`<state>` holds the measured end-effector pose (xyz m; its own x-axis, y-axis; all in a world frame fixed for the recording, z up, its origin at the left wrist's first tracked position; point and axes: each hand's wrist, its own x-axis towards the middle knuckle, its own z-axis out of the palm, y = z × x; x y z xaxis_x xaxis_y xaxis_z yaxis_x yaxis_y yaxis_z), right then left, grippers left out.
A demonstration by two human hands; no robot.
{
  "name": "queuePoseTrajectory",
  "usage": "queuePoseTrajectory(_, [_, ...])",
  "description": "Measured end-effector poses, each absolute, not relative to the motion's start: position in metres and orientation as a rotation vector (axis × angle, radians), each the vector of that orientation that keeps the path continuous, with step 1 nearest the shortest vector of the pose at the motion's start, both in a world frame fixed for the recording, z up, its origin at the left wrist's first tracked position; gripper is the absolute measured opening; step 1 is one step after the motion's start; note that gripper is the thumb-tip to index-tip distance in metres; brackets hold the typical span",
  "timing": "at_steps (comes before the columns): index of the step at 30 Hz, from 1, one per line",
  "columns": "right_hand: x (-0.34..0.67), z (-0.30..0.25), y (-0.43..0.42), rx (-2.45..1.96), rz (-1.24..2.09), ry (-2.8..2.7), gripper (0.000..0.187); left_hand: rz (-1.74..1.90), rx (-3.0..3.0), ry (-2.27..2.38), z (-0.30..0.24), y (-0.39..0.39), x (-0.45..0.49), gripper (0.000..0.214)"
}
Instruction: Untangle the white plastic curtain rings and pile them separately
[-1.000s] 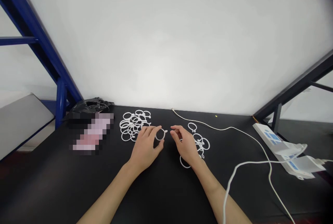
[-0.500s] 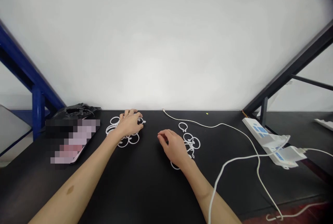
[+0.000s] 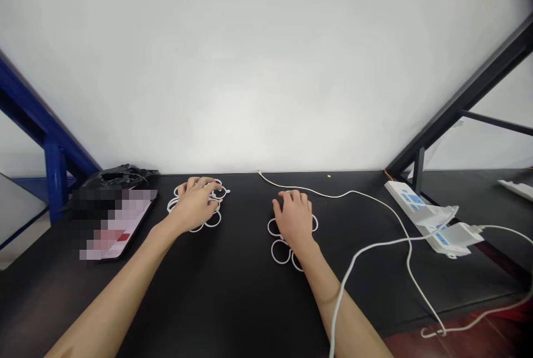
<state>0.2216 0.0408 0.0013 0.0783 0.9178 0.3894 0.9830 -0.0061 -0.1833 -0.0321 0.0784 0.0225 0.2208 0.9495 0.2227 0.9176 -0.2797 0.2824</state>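
Note:
On the left of the black table, my left hand (image 3: 195,202) lies palm down over a cluster of white open rings with ball ends, like shower curtain rings (image 3: 214,219). Its fingers are spread and rest on or just above them. My right hand (image 3: 295,216) covers a second group of these white rings (image 3: 281,252), right of the middle. The fingers there are stretched out and apart, palm down. Loops of rings show on both sides of that hand and below it; the rest are hidden under it. I see no ring lifted off the table.
A thin white cable (image 3: 333,197) runs across the table (image 3: 233,291) to the right, and another crosses over my right forearm. A white power strip (image 3: 416,208) lies far right. On the left are a partly blurred phone-like slab (image 3: 125,230) and a crumpled black plastic bag (image 3: 120,175).
My right hand has moved right and forward, from beside its rings to on top of them, and its fingers have spread. My left hand stays over its cluster, shifted slightly. The view has tilted a little.

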Motion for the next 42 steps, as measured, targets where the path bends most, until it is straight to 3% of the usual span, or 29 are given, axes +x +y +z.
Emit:
queuePoseTrajectory(3, [0.229, -0.001, 0.043, -2.135, -0.272, -1.793, 0.032, 0.725, 2.421, 1.733, 0.015, 0.059, -0.023, 0.039])
queuePoseTrajectory(7, [0.232, -0.002, 0.045, -2.196, -0.241, -1.830, 0.021, 0.938, 2.461, 1.536, 0.001, 0.025, 0.003, 0.035])
queuePoseTrajectory(11, [0.225, 0.000, 0.043, -1.897, -0.088, -2.065, 0.015, 0.988, 2.502, 1.446, -0.012, 0.000, 0.023, 0.031])
queuePoseTrajectory(16, [0.207, 0.006, 0.029, -1.482, 0.023, -2.358, 0.019, 1.045, 2.540, 1.576, -0.022, 0.002, 0.023, 0.048])
queuePoseTrajectory(21, [0.195, 0.010, 0.018, -1.207, -0.058, -2.563, 0.030, 0.930, 2.611, 1.508, -0.022, 0.010, 0.012, 0.038])
queuePoseTrajectory(25, [0.193, 0.011, 0.016, -1.110, 0.037, -2.488, 0.031, 0.946, 2.558, 1.525, -0.017, 0.010, 0.007, 0.038])
queuePoseTrajectory(33, [0.190, 0.023, 0.011, -1.140, 0.570, -2.081, 0.023, 0.996, 2.454, 1.459, -0.008, 0.007, 0.006, 0.036])
queuePoseTrajectory(35, [0.189, 0.022, 0.012, -1.184, 0.625, -1.991, 0.014, 1.021, 2.451, 1.417, -0.007, 0.006, 0.008, 0.034])
queuePoseTrajectory(42, [0.191, 0.020, 0.018, -1.206, 0.765, -1.894, 0.014, 1.054, 2.451, 1.348, -0.006, 0.003, 0.011, 0.028])
